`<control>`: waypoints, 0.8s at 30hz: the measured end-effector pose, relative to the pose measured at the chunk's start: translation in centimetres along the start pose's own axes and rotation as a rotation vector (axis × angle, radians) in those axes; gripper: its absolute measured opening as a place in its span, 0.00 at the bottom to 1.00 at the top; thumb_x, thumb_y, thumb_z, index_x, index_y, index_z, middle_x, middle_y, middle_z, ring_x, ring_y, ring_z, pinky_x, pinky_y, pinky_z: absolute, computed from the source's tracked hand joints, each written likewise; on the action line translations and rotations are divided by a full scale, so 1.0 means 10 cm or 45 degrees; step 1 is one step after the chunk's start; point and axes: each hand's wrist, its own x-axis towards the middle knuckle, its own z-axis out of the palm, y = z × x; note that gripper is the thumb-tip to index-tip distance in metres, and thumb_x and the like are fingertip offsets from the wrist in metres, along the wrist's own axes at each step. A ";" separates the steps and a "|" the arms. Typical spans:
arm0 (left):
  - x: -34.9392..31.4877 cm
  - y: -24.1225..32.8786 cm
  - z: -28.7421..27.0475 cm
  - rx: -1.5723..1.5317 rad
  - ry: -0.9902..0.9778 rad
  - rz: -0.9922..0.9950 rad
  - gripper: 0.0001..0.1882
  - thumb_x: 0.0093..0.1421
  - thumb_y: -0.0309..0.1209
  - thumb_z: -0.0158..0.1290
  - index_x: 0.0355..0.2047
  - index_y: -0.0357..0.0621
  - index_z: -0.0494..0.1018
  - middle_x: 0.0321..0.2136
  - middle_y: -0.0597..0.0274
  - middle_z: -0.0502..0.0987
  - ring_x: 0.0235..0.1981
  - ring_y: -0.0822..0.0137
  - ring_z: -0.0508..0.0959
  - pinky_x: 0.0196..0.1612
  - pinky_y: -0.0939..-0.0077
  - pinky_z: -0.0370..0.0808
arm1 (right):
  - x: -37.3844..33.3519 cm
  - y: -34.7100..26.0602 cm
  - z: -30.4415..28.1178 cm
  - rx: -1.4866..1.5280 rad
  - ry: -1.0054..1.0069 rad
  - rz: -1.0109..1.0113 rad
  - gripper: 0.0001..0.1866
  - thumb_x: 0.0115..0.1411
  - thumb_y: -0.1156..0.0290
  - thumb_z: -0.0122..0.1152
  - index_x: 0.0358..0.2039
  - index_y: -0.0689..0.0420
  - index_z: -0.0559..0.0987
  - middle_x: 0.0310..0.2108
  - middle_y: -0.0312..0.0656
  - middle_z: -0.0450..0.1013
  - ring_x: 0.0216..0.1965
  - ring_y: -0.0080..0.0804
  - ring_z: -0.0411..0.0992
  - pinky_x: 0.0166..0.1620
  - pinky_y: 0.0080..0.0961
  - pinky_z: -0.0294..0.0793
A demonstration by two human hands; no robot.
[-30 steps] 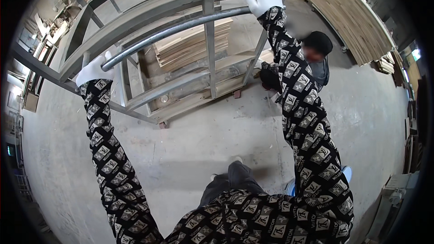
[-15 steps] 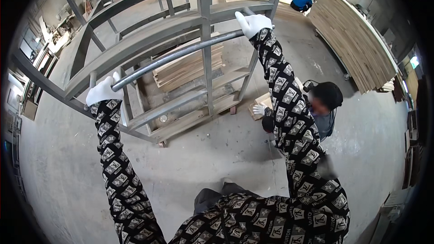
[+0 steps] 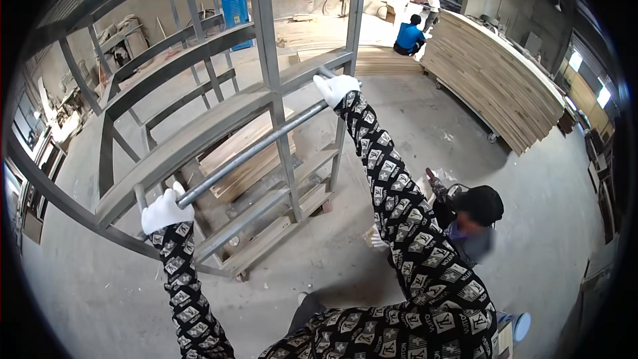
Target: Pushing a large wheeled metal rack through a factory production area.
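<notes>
Both my hands wear white gloves and grip the round grey metal push bar (image 3: 256,151) on the side of a tall grey metal frame (image 3: 179,125). My left hand (image 3: 166,211) is closed round the bar's near left end, beside its short bracket. At the far right end my right hand (image 3: 337,90) is wrapped round it, next to the other bracket. The bar slants up from left to right, standing off from the frame's rail. Below and behind it, light wooden boards (image 3: 239,166) show through the frame's openings.
A co-worker in a black cap (image 3: 480,206) is low on the floor, close by my right arm. A large stack of planks (image 3: 492,73) on wheels stands at the far right. Farther back, a person in blue (image 3: 409,36) crouches near another person. A blue cabinet (image 3: 236,16) stands behind the frame.
My view has tilted up and turned, so more of the back wall shows. The right end of the bar sits lower and farther left in view. Both hands keep their grip.
</notes>
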 end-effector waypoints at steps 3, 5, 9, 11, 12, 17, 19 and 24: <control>-0.13 0.00 -0.07 0.027 -0.040 -0.049 0.19 0.58 0.40 0.50 0.12 0.47 0.70 0.13 0.54 0.75 0.16 0.54 0.77 0.24 0.60 0.74 | 0.00 -0.03 0.00 -0.030 0.024 -0.071 0.29 0.66 0.49 0.30 0.31 0.48 0.83 0.32 0.43 0.79 0.35 0.44 0.76 0.43 0.40 0.72; -0.16 0.01 -0.10 0.032 0.004 -0.062 0.19 0.58 0.40 0.50 0.12 0.47 0.69 0.13 0.55 0.75 0.17 0.54 0.77 0.25 0.60 0.74 | 0.04 -0.07 -0.01 -0.207 -0.031 -0.186 0.18 0.64 0.57 0.38 0.49 0.36 0.75 0.29 0.43 0.77 0.30 0.46 0.76 0.35 0.44 0.73; -0.19 -0.12 -0.18 0.071 -0.098 -0.074 0.18 0.57 0.41 0.51 0.13 0.49 0.69 0.15 0.58 0.75 0.19 0.56 0.78 0.27 0.62 0.72 | 0.04 -0.37 -0.11 -0.032 -0.050 -0.013 0.24 0.66 0.51 0.34 0.32 0.41 0.83 0.29 0.44 0.78 0.33 0.46 0.76 0.42 0.40 0.73; -0.15 -0.05 -0.14 0.004 -0.015 -0.013 0.15 0.55 0.37 0.53 0.13 0.50 0.69 0.11 0.60 0.73 0.16 0.58 0.76 0.25 0.64 0.69 | -0.01 -0.18 -0.19 0.010 -0.086 0.118 0.21 0.65 0.51 0.36 0.36 0.40 0.81 0.28 0.43 0.78 0.30 0.47 0.76 0.37 0.42 0.74; -0.18 -0.07 -0.12 -0.006 -0.055 -0.032 0.16 0.56 0.38 0.53 0.13 0.50 0.69 0.11 0.60 0.73 0.17 0.58 0.76 0.26 0.64 0.69 | -0.03 -0.16 -0.13 0.070 -0.044 0.077 0.24 0.63 0.46 0.36 0.33 0.41 0.82 0.28 0.45 0.78 0.30 0.49 0.76 0.37 0.43 0.73; -0.26 -0.21 -0.05 -0.014 -0.207 -0.125 0.07 0.51 0.36 0.56 0.19 0.53 0.74 0.15 0.63 0.76 0.21 0.61 0.78 0.30 0.67 0.71 | 0.04 -0.20 0.02 0.047 0.032 0.003 0.29 0.63 0.45 0.35 0.27 0.47 0.82 0.24 0.50 0.76 0.31 0.51 0.75 0.39 0.44 0.72; -0.29 -0.25 -0.04 -0.051 -0.176 -0.129 0.05 0.50 0.36 0.56 0.19 0.54 0.75 0.16 0.63 0.76 0.22 0.62 0.78 0.31 0.68 0.70 | 0.05 -0.27 0.02 0.050 0.000 -0.012 0.28 0.63 0.45 0.34 0.30 0.44 0.83 0.25 0.49 0.76 0.31 0.50 0.75 0.39 0.43 0.72; -0.34 -0.26 -0.06 -0.058 -0.144 -0.093 0.08 0.53 0.37 0.55 0.19 0.53 0.75 0.15 0.62 0.76 0.20 0.59 0.78 0.30 0.66 0.70 | -0.04 -0.29 0.00 0.091 -0.073 0.068 0.29 0.63 0.44 0.35 0.26 0.46 0.83 0.24 0.47 0.76 0.31 0.49 0.76 0.40 0.42 0.72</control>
